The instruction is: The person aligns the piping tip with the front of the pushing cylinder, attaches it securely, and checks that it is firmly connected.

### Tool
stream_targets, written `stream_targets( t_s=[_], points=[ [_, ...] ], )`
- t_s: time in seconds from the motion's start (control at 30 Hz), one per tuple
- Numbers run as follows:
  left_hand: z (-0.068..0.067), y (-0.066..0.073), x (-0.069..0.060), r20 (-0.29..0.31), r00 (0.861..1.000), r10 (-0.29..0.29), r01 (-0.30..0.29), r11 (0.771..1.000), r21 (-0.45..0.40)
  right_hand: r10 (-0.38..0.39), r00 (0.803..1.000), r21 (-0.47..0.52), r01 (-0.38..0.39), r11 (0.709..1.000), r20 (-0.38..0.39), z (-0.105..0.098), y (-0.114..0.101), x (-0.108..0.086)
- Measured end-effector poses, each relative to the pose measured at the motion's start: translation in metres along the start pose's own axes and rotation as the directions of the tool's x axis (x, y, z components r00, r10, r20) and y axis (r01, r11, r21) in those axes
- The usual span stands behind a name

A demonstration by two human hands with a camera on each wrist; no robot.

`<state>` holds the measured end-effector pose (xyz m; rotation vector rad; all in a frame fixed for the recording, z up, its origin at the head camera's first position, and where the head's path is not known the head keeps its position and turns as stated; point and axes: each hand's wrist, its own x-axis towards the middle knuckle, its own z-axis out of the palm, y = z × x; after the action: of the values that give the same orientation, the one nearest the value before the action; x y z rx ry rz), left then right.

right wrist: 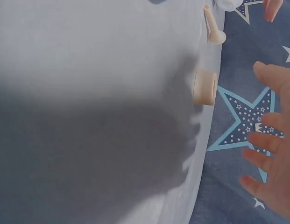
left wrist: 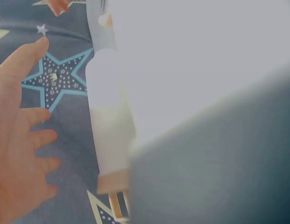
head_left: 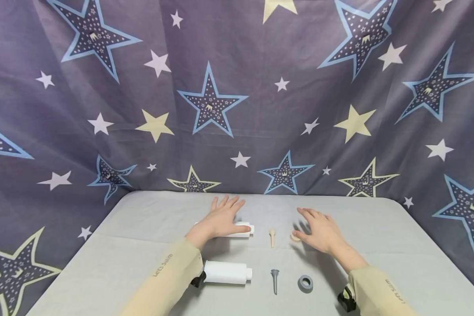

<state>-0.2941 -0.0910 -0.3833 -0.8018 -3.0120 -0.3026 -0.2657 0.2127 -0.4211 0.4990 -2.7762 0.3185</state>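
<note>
My left hand [head_left: 221,223] is over the rear white bottle [head_left: 242,224], fingers spread, and hides much of it. In the left wrist view that bottle [left wrist: 107,88] lies on its side, with a beige end part [left wrist: 112,181]; the fingers appear apart from it. My right hand [head_left: 321,232] reaches above a beige ring-shaped cap [head_left: 295,237], its fingers extended and partly covering it. The right wrist view shows the cap [right wrist: 204,87] on the table, apart from the fingers. Between the hands lies a small beige funnel-shaped piece [head_left: 272,237].
Nearer the front lie a second white bottle [head_left: 225,272], a grey funnel-shaped piece [head_left: 275,280] and a grey ring [head_left: 301,288]. A pale cloth covers the table [head_left: 150,219]. Behind it hangs a dark curtain [head_left: 260,114] with stars.
</note>
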Motion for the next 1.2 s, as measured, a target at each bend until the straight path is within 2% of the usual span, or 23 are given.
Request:
stream_targets(
  t_s=[0.17, 0.4, 0.57, 0.7, 0.93, 1.2],
  points=[
    [0.001, 0.011, 0.008, 0.027, 0.999, 0.031, -0.032, 0.999, 0.029, 0.010, 0.999, 0.025, -0.011, 1.000, 0.046, 0.003, 0.000, -0.001],
    [0.005, 0.030, 0.019, 0.065, 0.996, 0.068, -0.069, 0.998, 0.005, 0.023, 0.994, 0.094, -0.034, 0.995, 0.111, 0.008, -0.002, 0.001],
    [0.011, 0.045, 0.027, 0.091, 0.991, 0.097, -0.100, 0.994, 0.038, 0.029, 0.991, 0.115, -0.044, 0.992, 0.128, 0.008, -0.007, 0.003],
    [0.018, 0.057, 0.034, 0.128, 0.985, 0.118, -0.123, 0.992, 0.027, 0.029, 0.990, 0.129, -0.047, 0.991, 0.137, 0.008, -0.010, 0.005],
    [0.029, 0.070, 0.041, 0.175, 0.973, 0.149, -0.150, 0.989, -0.006, 0.003, 0.991, 0.137, -0.021, 0.990, 0.133, 0.012, -0.009, 0.006],
    [0.036, 0.075, 0.043, 0.231, 0.963, 0.136, -0.139, 0.990, -0.005, -0.010, 0.990, 0.155, -0.011, 0.988, 0.139, 0.016, -0.010, 0.005]
  ],
)
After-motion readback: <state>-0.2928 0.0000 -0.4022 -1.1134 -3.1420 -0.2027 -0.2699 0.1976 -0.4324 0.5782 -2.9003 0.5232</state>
